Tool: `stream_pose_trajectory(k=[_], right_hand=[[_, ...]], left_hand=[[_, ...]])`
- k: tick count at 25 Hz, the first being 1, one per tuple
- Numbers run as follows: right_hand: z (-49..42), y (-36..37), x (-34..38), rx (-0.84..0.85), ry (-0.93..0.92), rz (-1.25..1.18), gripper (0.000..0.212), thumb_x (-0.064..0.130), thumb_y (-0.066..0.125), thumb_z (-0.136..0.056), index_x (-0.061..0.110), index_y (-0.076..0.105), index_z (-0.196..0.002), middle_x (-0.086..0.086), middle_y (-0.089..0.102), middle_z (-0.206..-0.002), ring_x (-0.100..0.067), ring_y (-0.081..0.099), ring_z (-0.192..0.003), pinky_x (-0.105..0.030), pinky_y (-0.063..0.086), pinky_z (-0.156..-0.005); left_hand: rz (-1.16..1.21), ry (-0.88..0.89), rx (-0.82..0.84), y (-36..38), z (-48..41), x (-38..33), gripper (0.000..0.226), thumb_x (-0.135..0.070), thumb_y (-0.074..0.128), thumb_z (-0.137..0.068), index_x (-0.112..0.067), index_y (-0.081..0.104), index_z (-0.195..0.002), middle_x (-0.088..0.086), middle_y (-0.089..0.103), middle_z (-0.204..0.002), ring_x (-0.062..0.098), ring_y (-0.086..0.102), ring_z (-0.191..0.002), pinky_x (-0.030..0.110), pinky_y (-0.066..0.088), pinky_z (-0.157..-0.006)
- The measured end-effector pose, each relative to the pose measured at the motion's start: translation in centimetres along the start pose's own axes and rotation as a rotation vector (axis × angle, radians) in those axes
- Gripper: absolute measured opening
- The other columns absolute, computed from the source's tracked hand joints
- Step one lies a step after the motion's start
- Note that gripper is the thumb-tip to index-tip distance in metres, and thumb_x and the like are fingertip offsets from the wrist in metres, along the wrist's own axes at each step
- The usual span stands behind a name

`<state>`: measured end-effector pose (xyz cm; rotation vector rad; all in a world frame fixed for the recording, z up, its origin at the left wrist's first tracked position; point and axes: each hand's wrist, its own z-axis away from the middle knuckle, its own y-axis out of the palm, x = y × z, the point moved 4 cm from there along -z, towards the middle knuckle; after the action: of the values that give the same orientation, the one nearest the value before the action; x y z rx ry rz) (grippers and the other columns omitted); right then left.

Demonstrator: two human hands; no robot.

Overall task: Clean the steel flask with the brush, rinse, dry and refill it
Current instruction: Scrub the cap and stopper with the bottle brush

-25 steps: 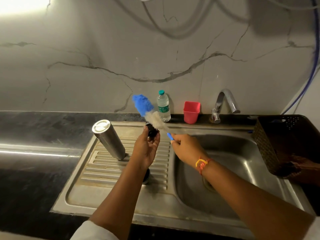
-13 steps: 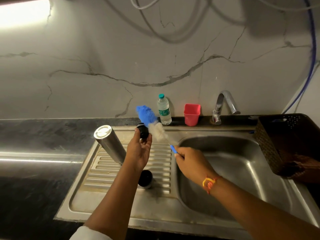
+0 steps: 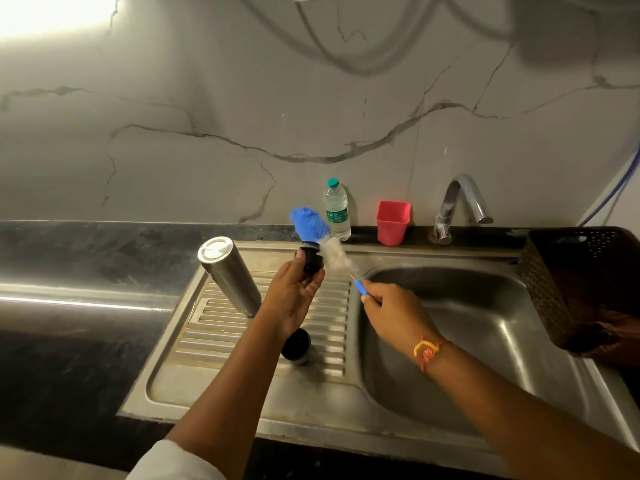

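L hand (image 3: 294, 292) grips black stopper (image 3: 311, 259), fingers curled round it. R hand (image 3: 394, 313) pinches the brush (image 3: 332, 254) by its blue handle, bristles touching the stopper. Steel flask (image 3: 230, 277) stands inverted on drainboard (image 3: 221, 341), just left of L hand. Black cap (image 3: 296, 346) lies under L wrist.

Blue-and-white brush (image 3: 313, 227), silvery steel flask (image 3: 230, 276), pink cup (image 3: 393, 223), grey-veined white wall (image 3: 311, 109), black counter (image 3: 69, 258).

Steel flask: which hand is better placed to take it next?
Likely the left hand: it is nearer the steel flask, though it holds a black stopper; the right hand grips the brush.
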<state>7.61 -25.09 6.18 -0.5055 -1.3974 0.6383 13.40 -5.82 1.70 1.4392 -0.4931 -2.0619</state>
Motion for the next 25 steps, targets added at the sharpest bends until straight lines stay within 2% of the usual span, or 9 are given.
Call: stream_pose_trajectory(k=[3,6,10,12,14,17,19,21,25], right_hand=[[0.5,0.6,0.1,0.005,-0.039,0.03,0.037,0.024,0.048,-0.102,0.022,0.057,-0.138,-0.003,0.073,-0.097,-0.014,0.062,-0.07,-0.023,0.046,-0.056],[0.7,0.6,-0.4,0.009,-0.02,0.038,0.038,0.023,0.047,-0.103,0.02,0.056,-0.139,-0.004,0.071,-0.092,-0.014,0.06,-0.067,-0.025,0.047,-0.056],[1.2,1.1,-0.8,0.034,-0.014,0.037,0.038,0.023,0.046,-0.103,0.022,0.054,-0.141,0.0,0.066,-0.086,-0.007,0.051,-0.058,-0.013,0.033,-0.047],[1.6,1.1,-0.9,0.035,-0.017,0.022,0.039,0.024,0.046,-0.103,0.022,0.053,-0.142,0.0,0.068,-0.092,-0.005,0.049,-0.059,-0.012,0.034,-0.05],[0.7,0.3,-1.1,0.002,-0.006,0.005,0.041,0.023,0.047,-0.103,0.021,0.052,-0.143,-0.005,0.071,-0.109,-0.009,0.056,-0.073,-0.02,0.046,-0.064],[-0.3,-1.0,-0.8,-0.055,0.031,0.013,0.041,0.022,0.047,-0.102,0.021,0.052,-0.143,-0.005,0.07,-0.118,-0.021,0.066,-0.094,-0.034,0.055,-0.082],[0.3,-1.2,-0.8,-0.063,0.022,0.009,0.041,0.022,0.047,-0.102,0.021,0.051,-0.143,-0.005,0.071,-0.116,-0.022,0.066,-0.091,-0.037,0.057,-0.082],[1.5,-0.7,-0.5,-0.016,-0.008,0.013,0.041,0.022,0.047,-0.103,0.02,0.051,-0.144,-0.005,0.071,-0.114,-0.02,0.066,-0.088,-0.036,0.057,-0.079],[0.7,0.1,0.1,-0.016,-0.019,0.021,0.039,0.022,0.047,-0.102,0.019,0.055,-0.14,-0.006,0.072,-0.111,-0.021,0.067,-0.086,-0.03,0.054,-0.073]], left_hand=[[-0.004,0.005,0.006,-0.4,0.0,-0.2,0.045,-0.029,0.057,-0.104,0.001,0.052,-0.137,0.025,0.063,-0.134,0.031,0.066,-0.123,0.036,0.055,-0.101],[-0.108,-0.042,0.083,-0.2,0.5,-0.2,0.043,-0.026,0.055,-0.104,0.002,0.054,-0.137,0.024,0.063,-0.135,0.029,0.066,-0.121,0.034,0.058,-0.097],[-0.136,-0.047,0.071,-1.2,0.2,-0.7,0.041,-0.026,0.055,-0.104,0.001,0.056,-0.135,0.023,0.063,-0.135,0.027,0.067,-0.12,0.033,0.058,-0.093],[-0.184,-0.072,0.099,-1.1,0.3,-0.8,0.037,-0.024,0.055,-0.104,0.001,0.057,-0.132,0.023,0.063,-0.134,0.028,0.066,-0.12,0.034,0.057,-0.096],[-0.28,-0.089,0.136,-0.8,0.6,-0.3,0.031,-0.02,0.057,-0.103,-0.001,0.058,-0.127,0.022,0.062,-0.132,0.027,0.066,-0.118,0.036,0.055,-0.101],[-0.545,0.065,0.084,-1.3,0.2,-0.5,0.031,-0.019,0.07,-0.095,-0.013,0.059,-0.123,0.017,0.065,-0.127,0.026,0.068,-0.113,0.037,0.054,-0.101],[-0.726,0.202,-0.027,-1.7,-0.1,-1.2,0.04,-0.018,0.08,-0.087,-0.021,0.059,-0.121,0.007,0.067,-0.12,0.023,0.068,-0.11,0.032,0.056,-0.093],[-0.809,0.305,-0.12,-1.6,-0.1,-1.5,0.047,-0.013,0.084,-0.083,-0.023,0.057,-0.12,-0.001,0.066,-0.116,0.013,0.067,-0.106,0.025,0.056,-0.087],[-1.011,0.457,-0.048,-0.6,0.2,-0.4,0.056,-0.009,0.089,-0.076,-0.017,0.06,-0.123,-0.002,0.062,-0.122,0.01,0.064,-0.109,0.026,0.057,-0.091]])
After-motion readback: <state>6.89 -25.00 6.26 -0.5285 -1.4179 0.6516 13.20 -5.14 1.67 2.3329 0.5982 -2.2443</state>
